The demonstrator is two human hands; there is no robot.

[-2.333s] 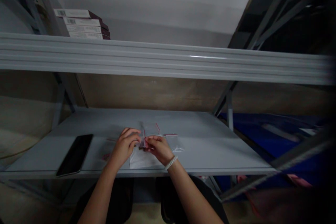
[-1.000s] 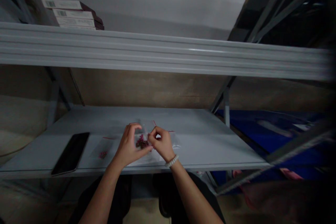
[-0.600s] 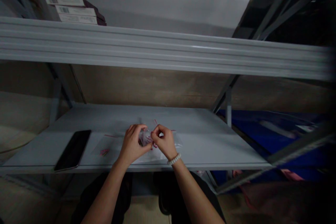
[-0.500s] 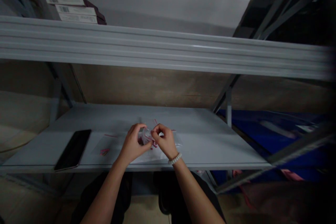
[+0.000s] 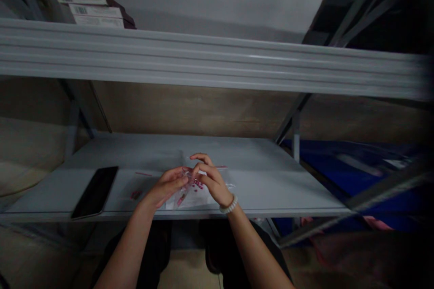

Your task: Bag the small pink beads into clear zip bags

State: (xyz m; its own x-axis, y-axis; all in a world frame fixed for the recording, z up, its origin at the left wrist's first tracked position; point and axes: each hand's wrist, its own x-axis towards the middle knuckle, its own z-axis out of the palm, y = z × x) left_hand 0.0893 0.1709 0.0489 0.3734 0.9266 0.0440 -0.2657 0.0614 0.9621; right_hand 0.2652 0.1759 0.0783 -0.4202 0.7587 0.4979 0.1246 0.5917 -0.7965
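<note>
Left hand (image 5: pixel 166 186) grip pinches clear bag (image 5: pixel 184 192), right hand (image 5: pixel 215 184) half-curled at its 3 o'clock, can't tell if holding, pink beads (image 5: pixel 198 184) between hands, black flat device (image 5: pixel 95 192) at 9.

- Left hand (image 5: pixel 168 186) and right hand (image 5: pixel 213 181): both bare, with slim fingers; nails too small to make out.
- Right wrist: one bracelet (image 5: pixel 229 206) of pale, whitish beads, rounded and closely strung in a single row.
- Left forearm (image 5: pixel 130 239) and right forearm (image 5: pixel 251 244): slender, bare down to the bottom edge of the view.
- Legs: black trousers (image 5: pixel 158 246), their fabric and seams lost in dim light.
</note>
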